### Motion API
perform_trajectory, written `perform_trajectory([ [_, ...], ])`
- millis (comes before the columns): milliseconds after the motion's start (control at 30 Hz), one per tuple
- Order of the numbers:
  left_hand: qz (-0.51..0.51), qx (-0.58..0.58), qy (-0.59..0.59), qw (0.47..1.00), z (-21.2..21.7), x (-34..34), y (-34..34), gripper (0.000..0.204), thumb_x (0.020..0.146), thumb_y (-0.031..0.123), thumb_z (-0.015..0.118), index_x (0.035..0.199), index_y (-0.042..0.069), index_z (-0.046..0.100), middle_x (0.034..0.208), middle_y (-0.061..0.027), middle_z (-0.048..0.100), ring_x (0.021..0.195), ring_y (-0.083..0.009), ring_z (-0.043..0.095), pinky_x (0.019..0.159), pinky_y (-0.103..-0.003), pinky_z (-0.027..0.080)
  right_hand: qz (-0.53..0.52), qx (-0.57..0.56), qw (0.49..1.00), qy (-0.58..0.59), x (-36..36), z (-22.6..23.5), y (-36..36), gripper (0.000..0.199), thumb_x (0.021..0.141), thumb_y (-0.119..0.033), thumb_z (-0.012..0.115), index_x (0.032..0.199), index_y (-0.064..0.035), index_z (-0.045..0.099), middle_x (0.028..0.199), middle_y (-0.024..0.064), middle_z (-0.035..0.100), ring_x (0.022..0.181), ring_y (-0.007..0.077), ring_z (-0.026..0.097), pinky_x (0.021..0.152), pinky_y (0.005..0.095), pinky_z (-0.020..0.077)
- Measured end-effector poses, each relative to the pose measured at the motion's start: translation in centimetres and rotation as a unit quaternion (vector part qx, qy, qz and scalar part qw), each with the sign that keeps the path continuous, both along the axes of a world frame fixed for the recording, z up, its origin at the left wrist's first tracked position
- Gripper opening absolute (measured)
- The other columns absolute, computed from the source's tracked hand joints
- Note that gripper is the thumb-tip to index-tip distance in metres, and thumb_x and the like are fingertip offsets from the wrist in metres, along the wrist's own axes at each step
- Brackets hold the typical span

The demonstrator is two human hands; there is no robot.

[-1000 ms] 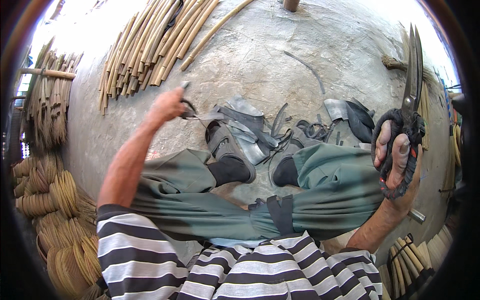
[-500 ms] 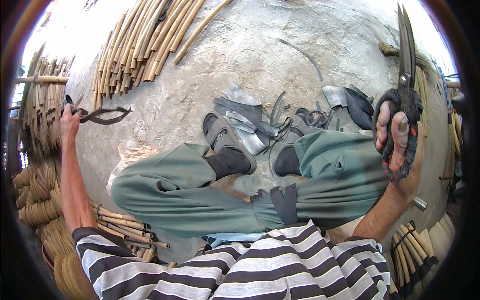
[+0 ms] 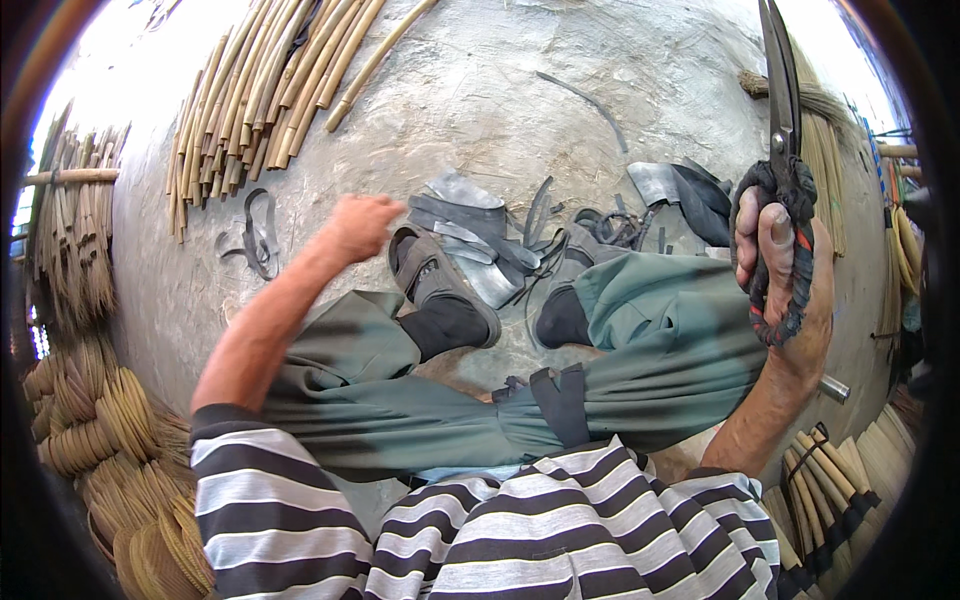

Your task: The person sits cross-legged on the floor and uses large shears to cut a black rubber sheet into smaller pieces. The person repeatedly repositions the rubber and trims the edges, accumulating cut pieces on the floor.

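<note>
In my right hand [image 3: 785, 265] at the right is a pair of large scissors [image 3: 784, 95], blades upward and nearly together. Dark wrapping with a bit of red covers their handles. My left hand [image 3: 362, 228] hovers just left of a heap of grey and black rubber strips [image 3: 465, 225] by my sandal [image 3: 440, 280]. Its back faces up, nothing shows in it, and its fingers are mostly hidden. A looped dark rubber strip [image 3: 262, 232] lies on the floor left of that hand. More rubber pieces [image 3: 690, 195] lie beyond my other foot.
Bamboo poles [image 3: 265, 85] lie in a bundle at the far left. Bundles of fibre [image 3: 80, 215] and coiled brown material [image 3: 125, 415] line the left side. Bound sticks [image 3: 815, 495] stand at the lower right, near a metal tube end [image 3: 834, 388]. A single thin strip [image 3: 590, 102] rests on the floor.
My left hand has let go of the dark looped strip, which now lies on the floor, and has moved right toward the heap. My right hand still holds the scissors upright.
</note>
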State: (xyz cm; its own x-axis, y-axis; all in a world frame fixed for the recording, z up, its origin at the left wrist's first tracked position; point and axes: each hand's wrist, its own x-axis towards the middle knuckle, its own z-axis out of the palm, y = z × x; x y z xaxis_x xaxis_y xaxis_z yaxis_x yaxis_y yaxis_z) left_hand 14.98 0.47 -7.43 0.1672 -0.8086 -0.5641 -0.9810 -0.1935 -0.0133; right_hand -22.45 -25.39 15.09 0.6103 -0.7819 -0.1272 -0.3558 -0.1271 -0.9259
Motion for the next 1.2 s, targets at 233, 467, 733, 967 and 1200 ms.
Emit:
perform_trajectory([
  [233,-0.023,-0.127,0.099,0.987,-9.8,-14.2,-6.6,0.062,0.088,0.008,0.063,0.146,0.022,0.049,0.129,-0.0115,0.057,0.112,-0.0342,0.067,0.088,-0.054,0.055,0.024,0.016,0.999,0.024,-0.2,0.7,-0.1,0.040,0.095,-0.042,0.077,0.106,-0.0037,0.068,0.081,-0.0032,0.056,0.069,0.0054,0.051,0.060,0.0229,0.0405],
  [467,0.072,-0.100,0.138,0.983,-13.9,-13.7,-4.8,0.020,0.086,0.014,0.066,0.105,0.012,0.061,0.109,-0.0175,0.062,0.099,-0.0409,0.069,0.078,-0.056,0.056,0.060,-0.038,0.996,0.053,-0.1,0.5,-0.5,0.062,0.092,-0.064,0.072,0.104,-0.0035,0.063,0.074,-0.0054,0.052,0.064,0.0034,0.048,0.057,0.0207,0.0389],
  [733,0.057,0.021,-0.021,0.998,-3.7,4.1,1.8,0.019,0.085,0.005,0.056,0.099,0.004,0.069,0.100,-0.0230,0.073,0.099,-0.0422,0.071,0.087,-0.051,0.057,0.063,-0.059,0.995,0.055,0.2,0.6,0.1,0.064,0.090,-0.068,0.071,0.100,-0.0048,0.060,0.073,-0.0061,0.049,0.063,0.0033,0.046,0.056,0.0209,0.0365],
  [967,0.209,-0.050,-0.162,0.963,11.0,15.9,14.4,0.015,0.078,0.001,0.058,0.090,-0.001,0.067,0.096,-0.0289,0.070,0.099,-0.0483,0.066,0.087,-0.057,0.053,0.069,-0.069,0.994,0.054,0.3,0.7,0.4,0.064,0.092,-0.066,0.071,0.100,-0.0041,0.060,0.074,-0.0063,0.048,0.063,0.0031,0.045,0.055,0.0206,0.0350],
  [1200,0.390,-0.027,-0.294,0.872,15.8,18.5,24.2,0.024,0.081,0.010,0.059,0.101,0.003,0.069,0.106,-0.0267,0.072,0.105,-0.0475,0.068,0.089,-0.057,0.054,0.080,-0.012,0.996,0.029,-0.3,0.7,0.3,0.028,0.098,-0.029,0.075,0.095,-0.0050,0.060,0.083,-0.0015,0.057,0.077,0.0079,0.052,0.072,0.0247,0.0424],
])
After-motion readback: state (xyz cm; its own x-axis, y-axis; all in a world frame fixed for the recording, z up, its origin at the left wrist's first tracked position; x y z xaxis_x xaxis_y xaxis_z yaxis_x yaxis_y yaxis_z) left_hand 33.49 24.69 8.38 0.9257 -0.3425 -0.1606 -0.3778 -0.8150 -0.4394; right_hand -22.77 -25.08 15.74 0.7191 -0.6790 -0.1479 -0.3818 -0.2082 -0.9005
